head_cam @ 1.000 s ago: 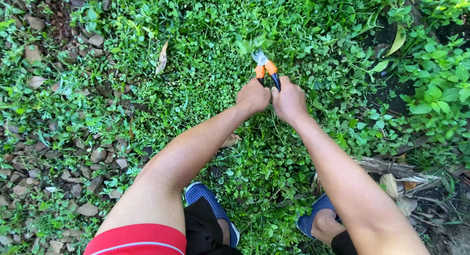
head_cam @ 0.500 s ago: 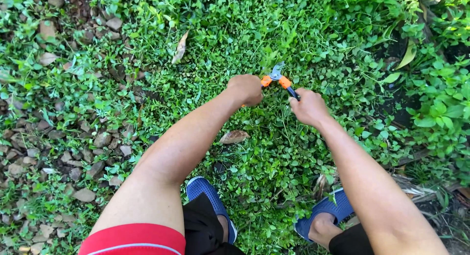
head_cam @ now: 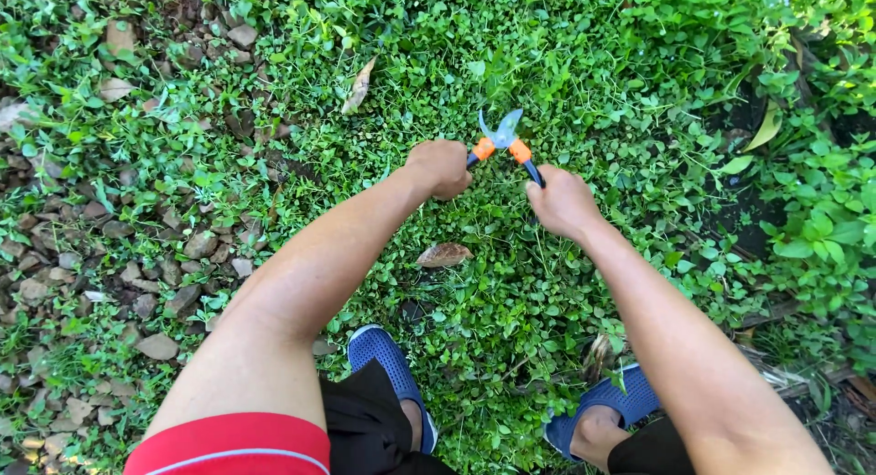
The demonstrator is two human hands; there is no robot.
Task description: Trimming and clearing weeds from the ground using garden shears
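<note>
The left hand (head_cam: 440, 167) and right hand (head_cam: 560, 202) each clamp a handle of the garden shears (head_cam: 503, 145) — handles spread, blades parted above dense green groundcover (head_cam: 511, 283). Stones (head_cam: 137, 256) edge the left; a dry leaf (head_cam: 443, 254) lies between the arms — blue shoes (head_cam: 388, 361) below.

Single head-worn view, facing steeply down, near ground cover (head_cam: 511, 283)

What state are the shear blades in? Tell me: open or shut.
Open: the shears show two blade tips spread in a V, with the left hand and right hand apart on the handles.

Sunlit green groundcover (head_cam: 511, 292), stones (head_cam: 137, 274) at left.
</note>
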